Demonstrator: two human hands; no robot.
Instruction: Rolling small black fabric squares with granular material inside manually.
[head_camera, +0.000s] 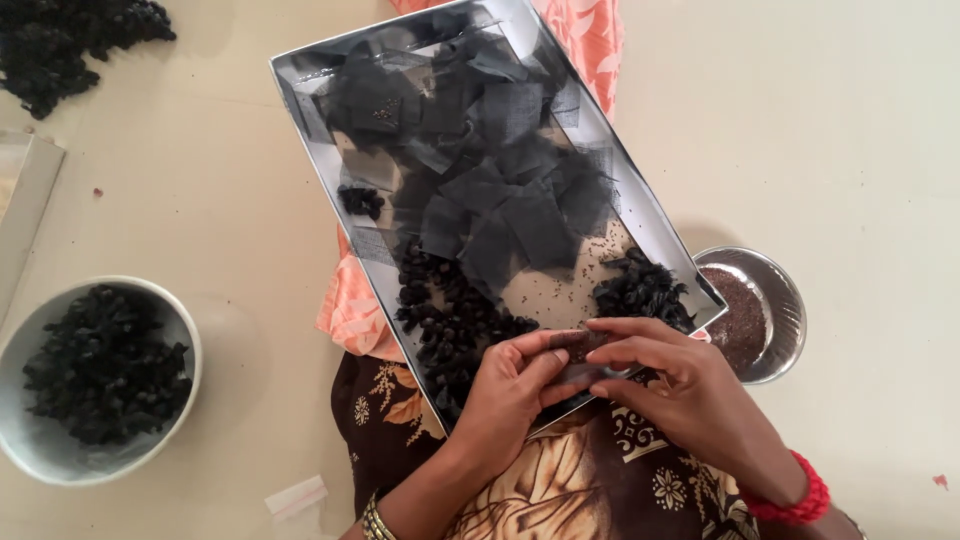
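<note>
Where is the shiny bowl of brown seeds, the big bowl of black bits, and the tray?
Steel bowl (785, 290), head view, right rim.
Grey bowl (190, 335), head view, right rim.
Tray (640, 180), head view, bare right wall.

A tray (655, 215) lies across the lap, mesh squares (500, 190) piled in its far half, small bundles (445, 325) heaped in its near half. Both hands meet over its near edge. A bowl (30, 440) of bundles sits left, a dish (785, 295) of seeds right.
</note>
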